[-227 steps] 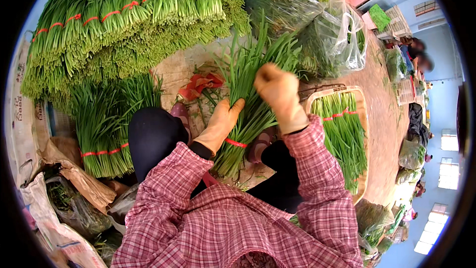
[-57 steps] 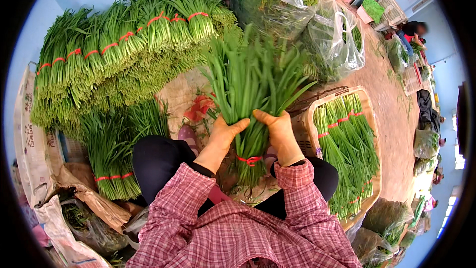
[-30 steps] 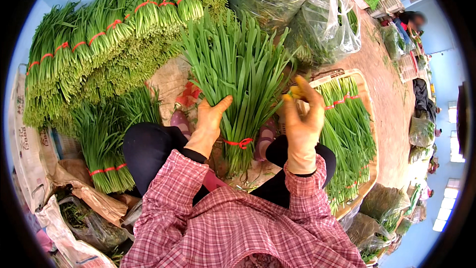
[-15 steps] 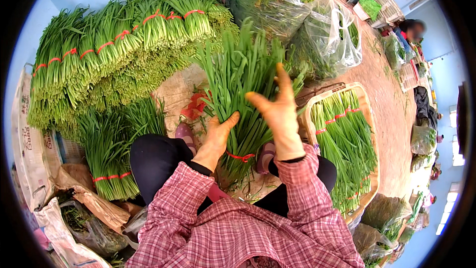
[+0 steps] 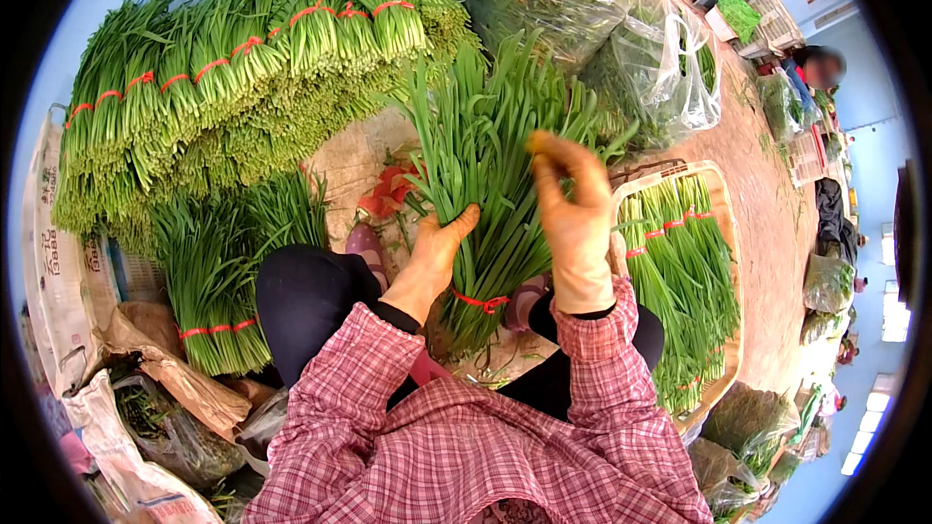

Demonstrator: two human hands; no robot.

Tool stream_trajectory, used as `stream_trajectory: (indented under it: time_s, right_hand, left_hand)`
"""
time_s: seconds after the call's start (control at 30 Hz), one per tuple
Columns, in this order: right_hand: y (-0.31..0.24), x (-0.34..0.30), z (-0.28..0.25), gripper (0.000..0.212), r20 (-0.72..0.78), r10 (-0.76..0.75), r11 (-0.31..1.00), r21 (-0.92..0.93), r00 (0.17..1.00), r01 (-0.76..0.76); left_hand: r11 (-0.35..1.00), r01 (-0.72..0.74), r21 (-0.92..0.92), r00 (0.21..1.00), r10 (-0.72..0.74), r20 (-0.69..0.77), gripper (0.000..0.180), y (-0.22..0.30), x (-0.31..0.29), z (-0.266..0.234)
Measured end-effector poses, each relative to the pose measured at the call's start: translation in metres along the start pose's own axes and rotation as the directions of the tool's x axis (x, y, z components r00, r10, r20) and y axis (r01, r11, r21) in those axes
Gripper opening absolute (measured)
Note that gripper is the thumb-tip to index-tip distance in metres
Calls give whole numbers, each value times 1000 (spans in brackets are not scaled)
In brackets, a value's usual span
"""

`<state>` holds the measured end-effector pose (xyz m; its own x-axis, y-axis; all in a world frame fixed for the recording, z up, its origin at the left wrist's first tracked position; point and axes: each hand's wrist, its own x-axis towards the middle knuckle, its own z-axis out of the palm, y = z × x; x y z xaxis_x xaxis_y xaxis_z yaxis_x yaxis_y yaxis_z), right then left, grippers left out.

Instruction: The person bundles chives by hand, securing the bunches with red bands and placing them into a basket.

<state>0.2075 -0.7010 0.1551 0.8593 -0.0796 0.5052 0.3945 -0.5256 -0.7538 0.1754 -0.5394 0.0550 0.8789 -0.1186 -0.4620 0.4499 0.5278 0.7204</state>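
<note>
- Left hand [image 5: 439, 257] is wrapped around the bundle of green chives [image 5: 485, 165], fingers closed on the stalks just above its red band [image 5: 482, 302], over the lap.
- Right hand [image 5: 573, 218] is up against the leaves, fingers loosely apart, not clamped on anything.
- Wooden tray [image 5: 730, 233] on the right holds banded bunches [image 5: 680, 262].
- Clear plastic bags [image 5: 631, 39] behind are stuffed with more greens.
</note>
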Motion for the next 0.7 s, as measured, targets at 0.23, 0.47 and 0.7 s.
stream_trajectory:
  time_s: [0.23,0.47,0.7]
  right_hand:
    - [20,-14,26,38,133,76,986,-158,988,-54]
    - [7,-7,23,38,218,131,964,-254,967,-73]
    - [30,12,12,20,220,619,403,735,754,-545]
  left_hand:
    - [999,-21,-50,992,27,126,38,2,-4,2]
    - [999,-9,-37,993,13,113,36,2,-1,1]
    - [998,26,49,1000,-26,-9,42,-7,4,-6]
